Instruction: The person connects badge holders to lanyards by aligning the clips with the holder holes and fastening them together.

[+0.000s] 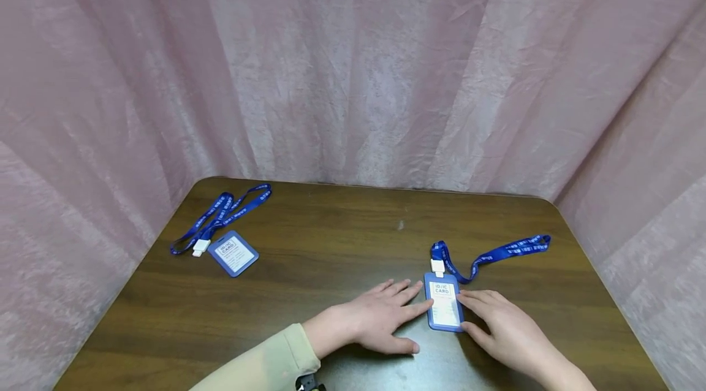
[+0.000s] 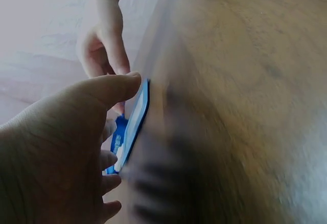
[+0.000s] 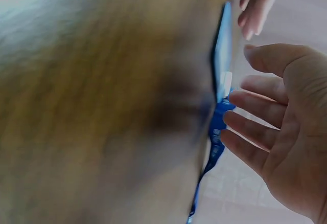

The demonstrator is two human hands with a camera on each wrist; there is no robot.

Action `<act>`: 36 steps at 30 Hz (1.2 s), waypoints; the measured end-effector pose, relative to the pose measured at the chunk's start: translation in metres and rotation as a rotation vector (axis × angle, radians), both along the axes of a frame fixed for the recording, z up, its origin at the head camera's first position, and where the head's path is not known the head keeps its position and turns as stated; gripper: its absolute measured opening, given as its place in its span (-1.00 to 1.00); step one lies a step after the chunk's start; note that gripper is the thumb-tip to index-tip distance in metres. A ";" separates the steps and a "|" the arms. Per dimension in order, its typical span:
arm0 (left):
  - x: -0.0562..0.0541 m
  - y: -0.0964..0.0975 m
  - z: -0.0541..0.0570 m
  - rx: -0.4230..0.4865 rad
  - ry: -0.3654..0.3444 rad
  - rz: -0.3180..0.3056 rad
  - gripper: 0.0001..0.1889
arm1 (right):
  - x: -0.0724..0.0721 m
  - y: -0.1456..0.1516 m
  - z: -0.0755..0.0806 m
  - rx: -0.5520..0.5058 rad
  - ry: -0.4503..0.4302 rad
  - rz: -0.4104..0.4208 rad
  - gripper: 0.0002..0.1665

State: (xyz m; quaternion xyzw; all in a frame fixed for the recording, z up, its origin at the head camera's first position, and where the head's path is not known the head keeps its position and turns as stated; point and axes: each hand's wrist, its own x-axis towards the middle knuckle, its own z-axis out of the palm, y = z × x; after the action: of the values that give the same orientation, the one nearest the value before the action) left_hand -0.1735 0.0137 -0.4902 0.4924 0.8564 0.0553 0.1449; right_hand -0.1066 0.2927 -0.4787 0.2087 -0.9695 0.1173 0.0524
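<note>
On the right half of the table lies a blue ID badge holder (image 1: pixel 444 302) with a white card insert, its white clip joined to a blue printed lanyard (image 1: pixel 510 250). My left hand (image 1: pixel 380 320) is spread with palm down beside it, the index fingertip at the holder's left edge. At the opposite edge is my right hand (image 1: pixel 504 330), its thumb and fingers slightly bent and close to the holder; firm contact cannot be made out. In the right wrist view the right hand (image 3: pixel 286 106) has loose, parted fingers. The left wrist view shows the holder (image 2: pixel 135 124) edge-on beyond the left hand.
A second blue badge holder (image 1: pixel 233 254) lies at the far left of the brown wooden table (image 1: pixel 331 238). Its bundled blue lanyard (image 1: pixel 220 214) and white clip (image 1: pixel 201 246) are beside it. Pink curtains (image 1: pixel 353 72) stand behind the table and along its sides.
</note>
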 end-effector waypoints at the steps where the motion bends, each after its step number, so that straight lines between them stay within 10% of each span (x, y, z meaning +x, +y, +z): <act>1: -0.001 -0.003 0.000 0.008 0.003 0.010 -0.14 | 0.000 -0.001 0.002 -0.008 0.024 0.007 -0.41; 19: -0.029 -0.124 -0.014 0.143 0.155 0.291 -0.19 | -0.031 -0.065 0.000 0.037 0.086 0.131 -0.11; 36: -0.007 -0.219 -0.018 0.150 0.155 0.571 -0.20 | -0.062 -0.154 -0.005 0.110 -0.060 0.247 -0.02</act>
State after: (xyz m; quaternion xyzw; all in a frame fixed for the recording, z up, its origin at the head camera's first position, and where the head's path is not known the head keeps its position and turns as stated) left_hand -0.1803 -0.2053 -0.5085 0.2439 0.9623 0.1190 0.0208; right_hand -0.1687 0.1386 -0.4835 0.3254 -0.9425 0.0758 -0.0031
